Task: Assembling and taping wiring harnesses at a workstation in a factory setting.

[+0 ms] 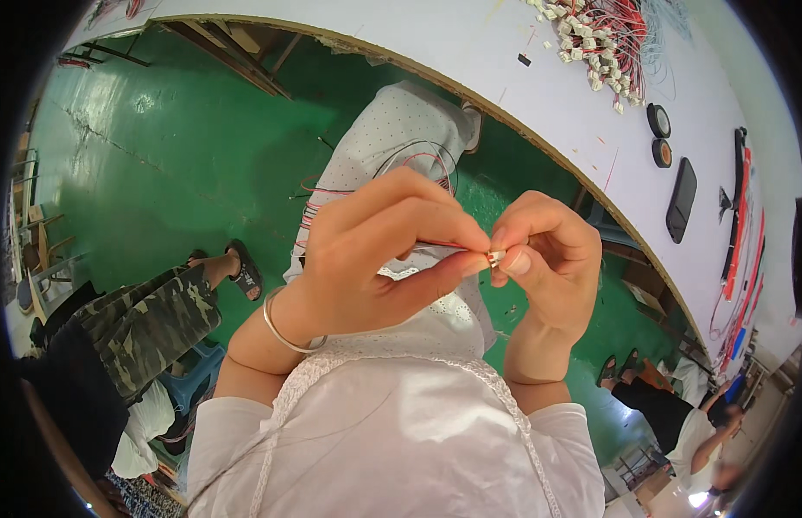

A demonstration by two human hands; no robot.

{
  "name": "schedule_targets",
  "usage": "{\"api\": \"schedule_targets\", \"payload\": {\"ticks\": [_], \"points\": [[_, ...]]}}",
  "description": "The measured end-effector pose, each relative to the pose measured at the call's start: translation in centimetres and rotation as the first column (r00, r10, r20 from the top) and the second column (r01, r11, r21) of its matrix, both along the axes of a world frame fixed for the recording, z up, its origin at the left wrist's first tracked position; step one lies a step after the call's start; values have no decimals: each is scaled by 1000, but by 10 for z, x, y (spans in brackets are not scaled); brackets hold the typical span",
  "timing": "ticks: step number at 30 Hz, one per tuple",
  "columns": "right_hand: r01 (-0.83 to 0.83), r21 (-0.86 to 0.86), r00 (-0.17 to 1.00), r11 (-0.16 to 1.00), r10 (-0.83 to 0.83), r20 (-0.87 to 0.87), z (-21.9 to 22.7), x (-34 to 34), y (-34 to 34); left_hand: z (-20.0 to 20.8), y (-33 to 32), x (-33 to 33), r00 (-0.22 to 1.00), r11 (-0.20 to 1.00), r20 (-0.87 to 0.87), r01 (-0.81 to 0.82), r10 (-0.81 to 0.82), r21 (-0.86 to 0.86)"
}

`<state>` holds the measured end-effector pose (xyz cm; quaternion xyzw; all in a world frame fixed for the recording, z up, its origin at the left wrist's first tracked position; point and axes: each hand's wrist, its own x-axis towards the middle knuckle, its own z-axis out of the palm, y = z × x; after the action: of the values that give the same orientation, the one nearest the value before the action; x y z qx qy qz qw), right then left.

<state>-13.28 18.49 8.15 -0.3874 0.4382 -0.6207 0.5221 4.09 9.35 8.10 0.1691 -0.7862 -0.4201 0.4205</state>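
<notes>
Over my lap, both hands meet at a small white plug connector (496, 257) with thin red and dark wires running to it. My left hand (358, 250) pinches the wires close behind the connector between thumb and forefinger. The connector itself sits between the thumb and fingers of my right hand (552, 259), which partly hide it. Whether the wire ends are seated inside it, I cannot tell. More red and black wires (309, 207) lie in a loose bundle across the light dotted cloth on my lap (366, 142), partly behind my left hand.
Ahead and to the right curves a white tabletop (539, 95). On it are a heap of white connectors with red wires (591, 43), two tape rolls (659, 121), a dark phone (682, 200) and red wire bundles (736, 233). People are at left (159, 315) and right (677, 423).
</notes>
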Motion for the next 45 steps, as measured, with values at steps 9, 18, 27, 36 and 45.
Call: {"api": "schedule_targets", "payload": {"ticks": [9,18,27,36,45], "points": [[8,36,986,999,-13,164,-8,6,-9,-3,-2,-1,992,797,-25,114,-124,593],[70,94,982,993,-85,168,-19,9,-12,-13,8,-3,996,689,-78,82,-37,720],[194,35,928,980,-195,317,-25,33,-13,-24,15,-6,986,902,-93,-86,137,424],[172,68,951,983,-184,248,-31,23,-20,-15,-3,-5,991,908,114,-107,67,405],[113,54,832,992,-64,-552,-29,-32,-29,-44,-19,-22,951,762,201,51,-234,646]]}}
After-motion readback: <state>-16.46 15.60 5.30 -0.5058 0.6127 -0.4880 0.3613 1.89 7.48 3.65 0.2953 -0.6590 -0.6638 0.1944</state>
